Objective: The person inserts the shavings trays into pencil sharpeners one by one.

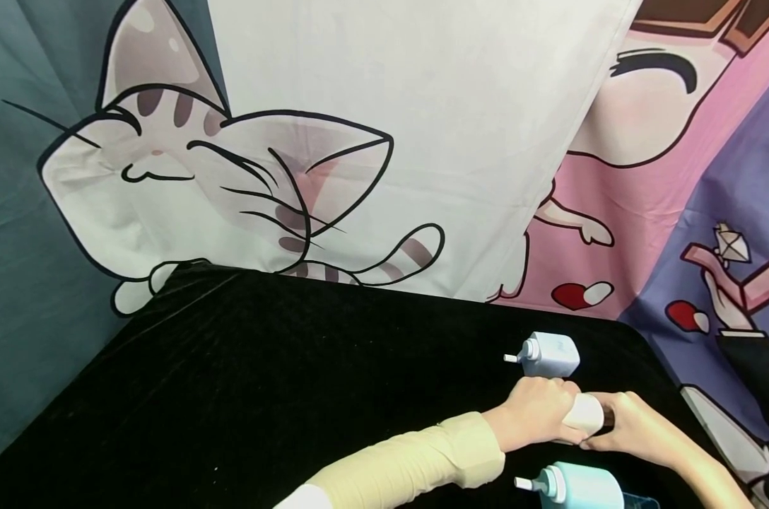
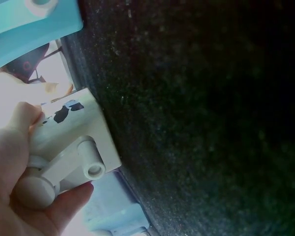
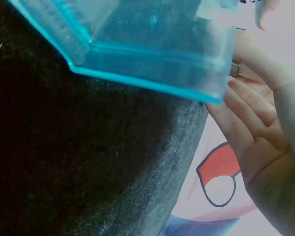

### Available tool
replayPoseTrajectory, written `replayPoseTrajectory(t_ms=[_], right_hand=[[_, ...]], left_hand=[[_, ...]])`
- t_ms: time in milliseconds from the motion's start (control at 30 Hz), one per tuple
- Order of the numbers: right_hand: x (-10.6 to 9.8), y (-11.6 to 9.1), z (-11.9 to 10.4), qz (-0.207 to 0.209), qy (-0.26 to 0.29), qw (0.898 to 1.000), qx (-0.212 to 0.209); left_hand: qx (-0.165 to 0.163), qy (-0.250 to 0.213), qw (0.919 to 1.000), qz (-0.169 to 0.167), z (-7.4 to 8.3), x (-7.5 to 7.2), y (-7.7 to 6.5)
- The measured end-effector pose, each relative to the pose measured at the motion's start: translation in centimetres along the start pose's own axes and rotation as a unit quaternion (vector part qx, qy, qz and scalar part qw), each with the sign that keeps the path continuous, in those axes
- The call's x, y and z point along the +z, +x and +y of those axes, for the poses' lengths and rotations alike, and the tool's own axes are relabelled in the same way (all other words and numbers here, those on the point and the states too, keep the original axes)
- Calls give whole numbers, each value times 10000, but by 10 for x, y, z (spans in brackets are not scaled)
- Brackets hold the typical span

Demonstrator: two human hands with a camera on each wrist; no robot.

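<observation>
A white hand-crank pencil sharpener (image 1: 585, 414) is held between both hands at the right of the table. My left hand (image 1: 540, 411) grips it around its crank end; the crank (image 2: 71, 164) and dark printed marks show in the left wrist view. At its opposite end my right hand (image 1: 640, 424) holds on with thumb and bent fingers. A small metal part (image 3: 234, 69) shows beside the right fingers in the right wrist view. Just beyond the left hand lies a pale blue sharpener (image 1: 555, 355). Nearer me is a teal sharpener (image 1: 589, 485).
A clear blue drawer (image 3: 152, 81) crosses the top of the right wrist view, beside the teal sharpener. Black cloth (image 1: 244, 396) covers the table. Printed curtains (image 1: 384, 141) hang along its back and right edges.
</observation>
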State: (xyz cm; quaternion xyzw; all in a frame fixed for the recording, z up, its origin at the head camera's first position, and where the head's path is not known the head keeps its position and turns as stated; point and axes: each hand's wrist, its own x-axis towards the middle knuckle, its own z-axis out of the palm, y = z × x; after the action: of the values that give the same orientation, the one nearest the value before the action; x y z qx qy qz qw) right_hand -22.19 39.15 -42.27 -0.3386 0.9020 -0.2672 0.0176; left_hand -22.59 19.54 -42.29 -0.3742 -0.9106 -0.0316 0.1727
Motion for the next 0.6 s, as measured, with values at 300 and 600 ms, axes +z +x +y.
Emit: replayPoseTrajectory(t_ms=[300,600], right_hand=[[0,2,0,-29,-135,9999,74],[2,2,0,33,-234,9997,73]], left_hand=[[28,-72,10000,50,-1,1,0],[3,-140,9999,-26,0,0,-1]])
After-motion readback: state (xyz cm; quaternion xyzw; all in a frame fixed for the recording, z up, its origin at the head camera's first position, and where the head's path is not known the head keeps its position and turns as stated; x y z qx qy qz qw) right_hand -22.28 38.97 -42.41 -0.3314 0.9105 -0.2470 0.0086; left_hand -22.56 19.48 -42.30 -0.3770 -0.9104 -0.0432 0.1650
